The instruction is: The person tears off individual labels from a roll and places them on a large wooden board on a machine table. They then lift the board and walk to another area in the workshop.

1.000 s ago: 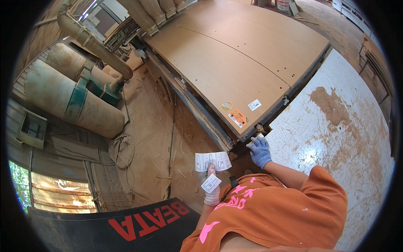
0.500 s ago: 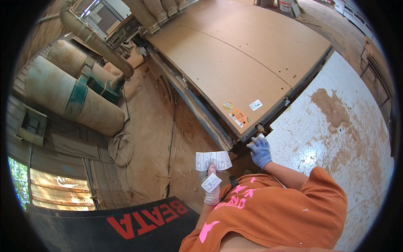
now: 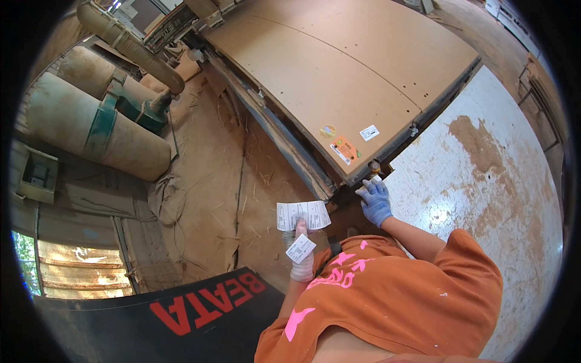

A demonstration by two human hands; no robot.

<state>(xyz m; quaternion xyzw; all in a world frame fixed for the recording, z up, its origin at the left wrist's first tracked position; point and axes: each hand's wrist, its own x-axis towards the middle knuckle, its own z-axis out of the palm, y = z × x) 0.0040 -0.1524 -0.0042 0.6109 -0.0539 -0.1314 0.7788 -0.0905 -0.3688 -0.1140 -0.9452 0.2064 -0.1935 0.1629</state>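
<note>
My left hand (image 3: pixel 299 233), in a pale knit glove with the thumb tip bare, is closed on a strip of white printed labels (image 3: pixel 310 213), the thumb pressing on it. A smaller white label (image 3: pixel 299 248) lies on the back of that glove, below the thumb. My right hand (image 3: pixel 376 202), in a blue and white glove, rests with fingers extended at the corner between the machine bed and the white board. Its fingertips are beside a small metal fitting (image 3: pixel 375 167); their exact contact is hidden. Just beyond lies a brown panel (image 3: pixel 345 78) carrying an orange sticker (image 3: pixel 345 149) and a white label (image 3: pixel 369 132).
At right spreads a white board (image 3: pixel 436 187) with sawdust patches. A dark machine rail (image 3: pixel 272 133) borders the panel. Dust collector drums (image 3: pixel 103 136) and a thick duct (image 3: pixel 130 51) stand at left. A black panel with red lettering (image 3: pixel 163 327) is at lower left; wood scraps litter the floor.
The view has shifted slightly, so the floor and drums sit higher and further left. My left hand still grips the label strip, and my right hand stays at the corner.
</note>
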